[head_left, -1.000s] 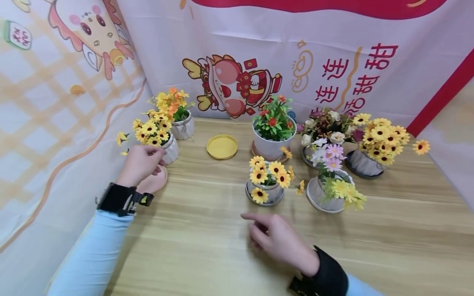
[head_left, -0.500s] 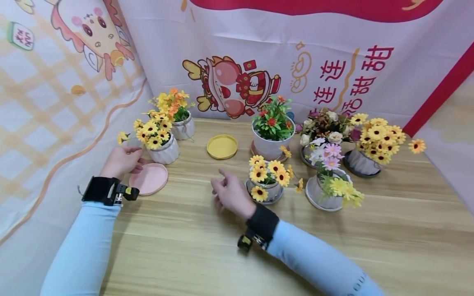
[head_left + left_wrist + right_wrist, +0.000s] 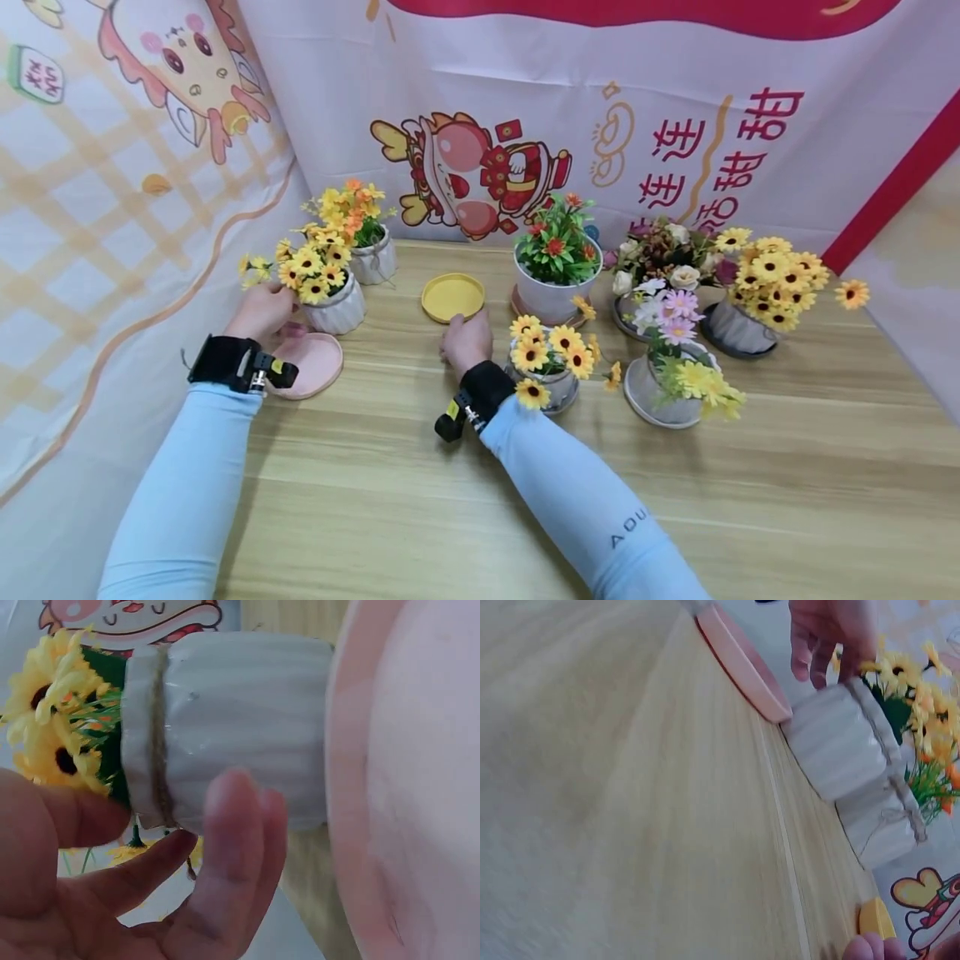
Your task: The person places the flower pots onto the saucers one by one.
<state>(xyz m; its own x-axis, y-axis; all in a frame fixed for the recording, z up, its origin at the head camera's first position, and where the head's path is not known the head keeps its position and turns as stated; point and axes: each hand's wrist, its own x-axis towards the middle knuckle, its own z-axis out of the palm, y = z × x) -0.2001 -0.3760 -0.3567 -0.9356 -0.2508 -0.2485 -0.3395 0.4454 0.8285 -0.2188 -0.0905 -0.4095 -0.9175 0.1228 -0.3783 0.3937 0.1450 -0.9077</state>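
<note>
In the head view my left hand (image 3: 262,312) is at the left side of a white ribbed flower pot (image 3: 337,308) with yellow daisies (image 3: 311,267). Thumb and forefinger pinch the pot's rim in the left wrist view, just under the blooms; the other fingers curl in front of its wall (image 3: 247,712). A pink saucer (image 3: 318,367) lies just in front of this pot. My right hand (image 3: 467,340) is at the near edge of a yellow saucer (image 3: 452,297), with curled fingers at its rim. Part of that grip is hidden.
Behind the daisy pot stands another white pot (image 3: 373,258) with orange and yellow flowers. A red-flowered plant (image 3: 555,258) and a small daisy pot (image 3: 551,387) are right of my right hand. Farther right are several potted flowers, including a pink-and-yellow one (image 3: 667,392). Printed cloth backs the table.
My right hand has moved left and away from me to the yellow saucer. My left hand first drew back left off the daisy pot's front, then came in to its rim. Pots and saucers stay put.
</note>
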